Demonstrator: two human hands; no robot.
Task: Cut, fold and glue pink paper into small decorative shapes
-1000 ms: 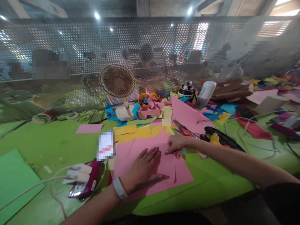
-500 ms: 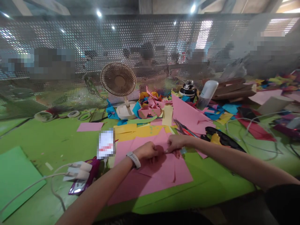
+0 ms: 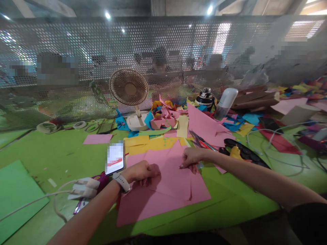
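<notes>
A folded sheet of pink paper lies before me on the green table, with a crease slanting across it and a pointed flap at its far edge. My left hand, a pale watch band on its wrist, is closed with curled fingers against the left part of the paper. On the right part, my right hand is closed too, thumb and curled fingers pressing down near the paper's edge. The undersides of both hands are hidden. A lit phone stands just beyond my left wrist.
Behind lie yellow paper and a heap of paper scraps. A small fan stands before a perforated screen. Scissors and a black tray are near my right forearm; white chargers with cables lie left.
My left hand has moved left across the pink paper, away from my right hand, baring the middle of the sheet. My right hand has stayed nearly in place.
</notes>
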